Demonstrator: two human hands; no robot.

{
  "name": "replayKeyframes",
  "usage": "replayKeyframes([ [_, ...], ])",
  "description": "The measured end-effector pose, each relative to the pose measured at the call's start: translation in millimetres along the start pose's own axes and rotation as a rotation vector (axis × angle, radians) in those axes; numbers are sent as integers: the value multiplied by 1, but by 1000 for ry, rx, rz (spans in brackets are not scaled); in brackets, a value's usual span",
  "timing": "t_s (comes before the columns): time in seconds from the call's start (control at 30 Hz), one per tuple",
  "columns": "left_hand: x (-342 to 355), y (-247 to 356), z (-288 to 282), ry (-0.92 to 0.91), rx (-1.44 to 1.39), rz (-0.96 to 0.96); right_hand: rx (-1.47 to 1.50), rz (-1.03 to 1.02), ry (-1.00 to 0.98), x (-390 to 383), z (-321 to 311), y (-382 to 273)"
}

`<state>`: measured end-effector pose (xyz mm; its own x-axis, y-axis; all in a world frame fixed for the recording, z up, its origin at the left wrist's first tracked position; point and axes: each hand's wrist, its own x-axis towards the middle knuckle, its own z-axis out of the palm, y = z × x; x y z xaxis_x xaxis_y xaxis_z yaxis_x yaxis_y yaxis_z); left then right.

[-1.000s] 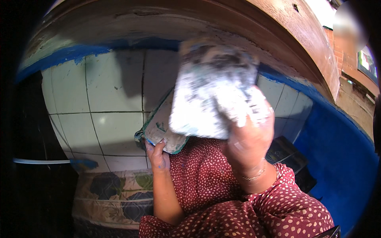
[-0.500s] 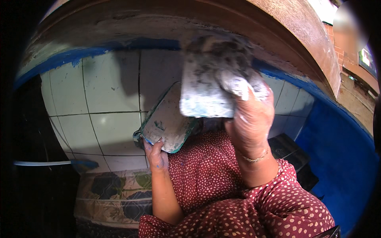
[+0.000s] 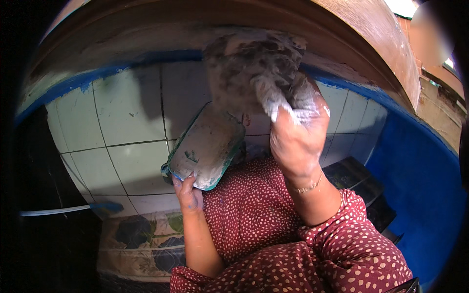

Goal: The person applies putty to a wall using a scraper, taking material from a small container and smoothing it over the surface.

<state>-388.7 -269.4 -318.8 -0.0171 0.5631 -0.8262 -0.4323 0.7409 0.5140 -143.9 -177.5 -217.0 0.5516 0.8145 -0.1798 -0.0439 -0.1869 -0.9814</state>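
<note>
My right hand [image 3: 297, 141], smeared with pale grey paste, grips a wet grey rag or sponge pad [image 3: 254, 68] and presses it high against the curved wall, just under the brown rim. My left hand [image 3: 187, 189] holds a rectangular green-edged tray [image 3: 207, 146] by its lower corner. The tray is tilted and coated inside with grey paste. It sits lower and to the left of the rag, in front of the white tiled wall [image 3: 122, 122]. Red sleeves with white dots cover my arms and lap.
A blue painted band [image 3: 425, 171] runs along the tiles and fills the right side. A curved brown rim [image 3: 371, 34] arches overhead. A pale pipe [image 3: 53, 211] crosses at the lower left beside a patterned cloth [image 3: 141, 239]. Dark steps [image 3: 356, 180] lie right.
My right hand has lifted the rag higher up the wall. The tray in my left hand has risen a little and tilted to show its inside.
</note>
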Motion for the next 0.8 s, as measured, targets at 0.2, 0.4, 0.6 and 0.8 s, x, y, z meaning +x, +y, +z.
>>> replayKeyframes([
  [0.2, 1, -2, 5, -24, 22, 9, -196, 49, 201, -15, -34, 26],
  [0.4, 1, -6, 3, -35, 13, -3, 15, 18, 136, -20, -34, 9],
  [0.6, -1, -6, 6, -24, 46, -5, -29, 165, 298, -8, -45, 60],
  [0.8, -1, -8, 6, -51, 16, -15, 115, 160, 96, -25, -40, 1],
])
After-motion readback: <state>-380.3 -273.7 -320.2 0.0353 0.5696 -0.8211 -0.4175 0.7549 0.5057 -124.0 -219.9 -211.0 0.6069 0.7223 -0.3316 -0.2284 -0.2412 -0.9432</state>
